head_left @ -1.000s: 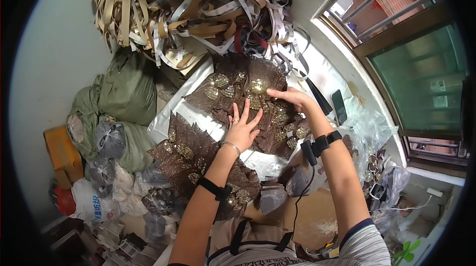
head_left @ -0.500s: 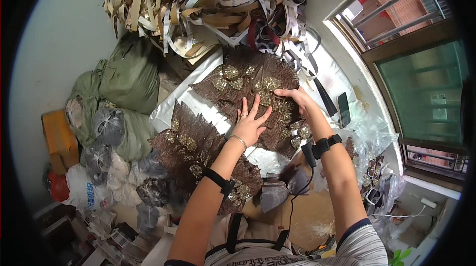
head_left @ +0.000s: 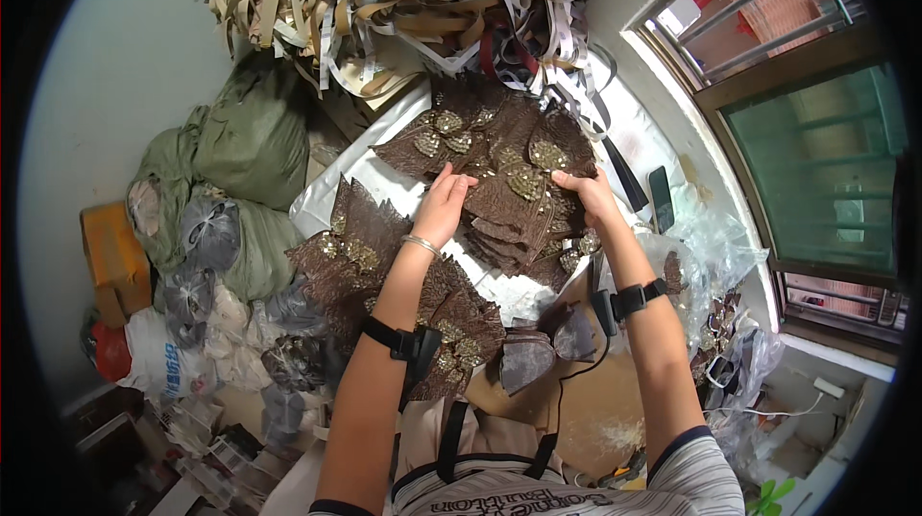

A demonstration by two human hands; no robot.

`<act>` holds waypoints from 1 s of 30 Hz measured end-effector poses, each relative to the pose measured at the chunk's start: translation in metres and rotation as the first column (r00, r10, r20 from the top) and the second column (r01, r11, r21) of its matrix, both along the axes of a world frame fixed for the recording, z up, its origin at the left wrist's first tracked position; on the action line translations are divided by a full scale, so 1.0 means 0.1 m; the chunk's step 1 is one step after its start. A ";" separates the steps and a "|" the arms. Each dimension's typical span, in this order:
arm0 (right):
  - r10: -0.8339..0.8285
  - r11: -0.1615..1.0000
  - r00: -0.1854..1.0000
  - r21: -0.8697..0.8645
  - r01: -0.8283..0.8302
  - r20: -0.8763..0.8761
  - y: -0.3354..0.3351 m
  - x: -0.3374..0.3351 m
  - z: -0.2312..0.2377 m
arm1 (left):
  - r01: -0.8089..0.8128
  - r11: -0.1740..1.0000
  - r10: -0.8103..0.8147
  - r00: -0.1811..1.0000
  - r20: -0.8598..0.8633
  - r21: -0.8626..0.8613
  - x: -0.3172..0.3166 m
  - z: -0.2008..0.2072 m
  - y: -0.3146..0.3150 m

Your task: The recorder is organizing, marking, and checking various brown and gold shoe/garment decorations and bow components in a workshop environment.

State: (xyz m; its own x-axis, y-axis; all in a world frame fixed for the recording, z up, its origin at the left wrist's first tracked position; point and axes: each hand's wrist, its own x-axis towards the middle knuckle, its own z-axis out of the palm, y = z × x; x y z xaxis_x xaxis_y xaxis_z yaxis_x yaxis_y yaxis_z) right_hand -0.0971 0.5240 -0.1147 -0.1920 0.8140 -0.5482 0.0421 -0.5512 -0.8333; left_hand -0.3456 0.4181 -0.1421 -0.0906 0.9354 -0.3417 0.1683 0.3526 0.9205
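Handling right now: a brown sequined fabric stack [head_left: 523,213], crinkly stuff with gold sequin leaves, worked from both sides. Looks to me like a gathering-and-straightening step, tbh.
Where the stack sits: on the white-covered desk [head_left: 331,184], out in front of the person, between the two hands. Several edges overlap on its near side, not lined up.
Left hand: the left hand [head_left: 440,210] is at the stack's left edge, thumb and fingers close together. Can't tell if that grip actually has cloth pinched.
Right hand: the right hand [head_left: 588,197] has its thumb flat over the right edge, fingers out of sight under the cloth, so I'd call that grip closed on the fabric.
Second pile: another brown sequined pile [head_left: 346,252] lies just left, partly under the left forearm.
Around the edges: tangled ribbons [head_left: 432,21] past the far end, black phone [head_left: 661,199] off right, grey curved pieces [head_left: 526,362] nearer the body.
Next move for the stack: imo it calls for even pressure from both sides, so loose layers don't slide or sequins snag.
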 end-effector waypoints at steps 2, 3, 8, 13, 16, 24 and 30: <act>-0.001 0.998 1.000 0.062 0.000 0.026 -0.05 0.06 0.01 | -0.046 0.998 0.046 0.999 0.020 0.033 -0.01 -0.09 0.00; 0.000 0.995 1.000 0.100 -0.001 0.019 -0.07 0.05 0.00 | -0.044 0.998 0.045 0.998 -0.032 0.046 0.00 -0.14 0.00; -0.012 0.979 0.998 0.202 -0.003 0.069 -0.12 0.14 -0.02 | -0.054 0.999 0.054 0.998 -0.026 0.002 0.25 -0.03 0.00; -0.087 0.977 0.996 0.194 0.089 -0.018 -0.30 0.15 0.52 | -0.151 0.988 0.150 0.987 0.062 0.018 0.22 -0.15 -0.02; -0.110 0.957 0.991 0.279 0.083 0.081 -0.32 0.52 0.71 | -0.155 0.988 0.152 0.977 0.150 0.005 0.26 -0.21 0.07; -0.327 0.795 0.937 0.502 0.341 -0.119 -0.73 1.42 2.09 | -0.380 0.913 0.402 0.900 -0.170 0.149 0.64 0.35 -0.22; -0.162 0.836 0.837 0.378 0.398 -0.523 -1.24 2.42 3.02 | 0.046 0.997 -0.032 0.977 -0.211 0.062 2.22 1.29 -1.00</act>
